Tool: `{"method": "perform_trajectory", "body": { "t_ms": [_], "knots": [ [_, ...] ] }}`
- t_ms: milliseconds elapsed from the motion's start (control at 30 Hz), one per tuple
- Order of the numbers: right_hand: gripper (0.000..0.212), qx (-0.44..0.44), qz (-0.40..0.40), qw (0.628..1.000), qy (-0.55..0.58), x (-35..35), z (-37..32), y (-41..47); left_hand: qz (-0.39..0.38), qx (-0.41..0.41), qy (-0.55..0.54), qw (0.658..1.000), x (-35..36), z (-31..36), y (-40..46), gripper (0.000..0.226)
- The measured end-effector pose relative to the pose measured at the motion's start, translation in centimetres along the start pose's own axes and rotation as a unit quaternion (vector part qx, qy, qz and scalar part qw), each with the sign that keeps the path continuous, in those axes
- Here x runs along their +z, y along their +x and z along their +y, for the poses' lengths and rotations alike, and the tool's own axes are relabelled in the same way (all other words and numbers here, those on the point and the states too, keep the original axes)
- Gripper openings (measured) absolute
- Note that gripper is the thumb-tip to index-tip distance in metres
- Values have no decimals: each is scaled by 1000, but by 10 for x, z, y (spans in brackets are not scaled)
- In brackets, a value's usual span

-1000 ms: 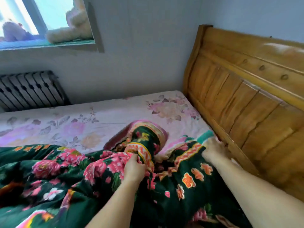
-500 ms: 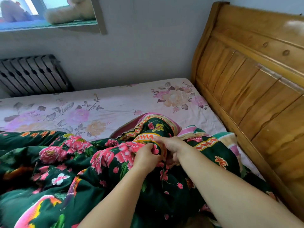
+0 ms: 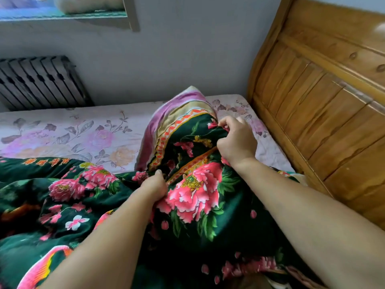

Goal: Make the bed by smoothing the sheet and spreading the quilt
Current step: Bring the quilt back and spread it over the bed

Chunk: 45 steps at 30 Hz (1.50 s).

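A dark green quilt (image 3: 83, 197) with pink peonies lies bunched across the near half of the bed. Its corner, with a purple and orange border, stands lifted near the headboard. My right hand (image 3: 236, 140) grips that raised part high up, fingers curled into the fabric. Lower and to the left, my left hand (image 3: 155, 185) grips a fold of the quilt. The pale pink floral sheet (image 3: 79, 132) shows bare on the far half of the mattress.
A wooden headboard (image 3: 325, 105) runs along the right side. A dark radiator (image 3: 39, 82) stands against the grey wall at the far left. A window ledge (image 3: 62, 14) with soft items sits above it.
My right hand moved from the headboard edge to the quilt's folded corner and lifted it up and toward the headboard. My left hand kept its grip and rose slightly.
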State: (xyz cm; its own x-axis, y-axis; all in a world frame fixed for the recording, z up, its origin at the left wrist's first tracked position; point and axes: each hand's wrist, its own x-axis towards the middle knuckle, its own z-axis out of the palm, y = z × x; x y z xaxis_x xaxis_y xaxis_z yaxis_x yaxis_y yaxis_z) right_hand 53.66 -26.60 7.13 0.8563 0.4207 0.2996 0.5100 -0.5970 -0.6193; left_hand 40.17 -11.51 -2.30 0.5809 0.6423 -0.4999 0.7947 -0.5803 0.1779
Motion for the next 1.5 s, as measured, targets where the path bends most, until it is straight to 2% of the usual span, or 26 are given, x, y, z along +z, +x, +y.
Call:
{"method": "perform_trajectory", "body": {
  "t_ms": [67, 133, 200, 267, 300, 367, 433, 467, 533, 567, 633, 667, 767, 867, 900, 967, 1033, 1100, 1200, 1333, 1433, 1500],
  "knots": [
    [40, -55, 13, 997, -61, 3, 3, -3, -61, 12, 85, 994, 10, 5, 0, 58],
    [38, -71, -7, 993, -98, 6, 11, -7, -73, 36, 157, 984, 22, 11, -5, 52],
    [39, -36, -55, 989, -134, 10, 25, -10, -42, 53, 206, 976, 33, 14, -6, 53],
    [39, 20, -96, 983, -158, 12, 42, -14, -45, 41, 209, 976, 45, 8, 3, 52],
    [40, 54, -109, 979, -166, 13, 52, -16, -72, 17, 183, 980, 50, 3, 10, 55],
    [48, 125, -145, 967, -170, 17, 71, -21, -143, -27, 127, 981, 54, -8, 20, 74],
    [74, 218, -191, 950, -119, 24, 86, -23, -183, -43, 130, 974, 54, -13, 24, 93],
    [96, 263, -225, 936, -69, 26, 91, -25, -185, -43, 141, 972, 55, -15, 27, 93],
    [142, 356, -294, 887, 35, 30, 100, -31, -180, -36, 154, 971, 56, -14, 32, 82],
    [147, 391, -329, 857, 61, 32, 104, -35, -182, -29, 158, 970, 57, -12, 31, 74],
    [132, 423, -376, 822, 66, 37, 110, -47, -188, -10, 167, 968, 64, -8, 24, 55],
    [125, 427, -378, 820, 54, 42, 114, -52, -179, 0, 163, 970, 69, -6, 21, 48],
    [105, 430, -331, 839, 40, 51, 117, -58, -93, -1, 105, 990, 81, -2, 3, 26],
    [91, 431, -261, 860, 76, 44, 110, -64, 6, -82, -46, 996, 78, -4, -11, 28],
    [87, 430, -240, 866, 84, 44, 109, -65, 34, -118, -127, 984, 75, -5, -11, 29],
    [79, 409, -195, 885, 105, 36, 101, -67, 106, -161, -301, 934, 60, -3, -19, 31],
    [73, 376, -151, 907, 120, 23, 87, -65, 166, -163, -434, 870, 39, 7, -31, 29],
    [66, 321, -106, 934, 112, 4, 67, -58, 227, -135, -521, 812, 13, 23, -43, 24],
    [56, 225, -27, 966, 126, -25, 39, -46, 315, -81, -604, 728, -29, 45, -56, 22],
    [70, 107, 61, 983, 135, -51, 0, -22, 372, -4, -709, 599, -81, 54, -60, 8],
    [57, 18, 115, 984, 132, -52, -27, 8, 400, 43, -737, 543, -113, 47, -52, 16],
    [46, -11, 136, 981, 135, -49, -43, 32, 411, 70, -747, 518, -139, 45, -44, 21]
  ]
}}
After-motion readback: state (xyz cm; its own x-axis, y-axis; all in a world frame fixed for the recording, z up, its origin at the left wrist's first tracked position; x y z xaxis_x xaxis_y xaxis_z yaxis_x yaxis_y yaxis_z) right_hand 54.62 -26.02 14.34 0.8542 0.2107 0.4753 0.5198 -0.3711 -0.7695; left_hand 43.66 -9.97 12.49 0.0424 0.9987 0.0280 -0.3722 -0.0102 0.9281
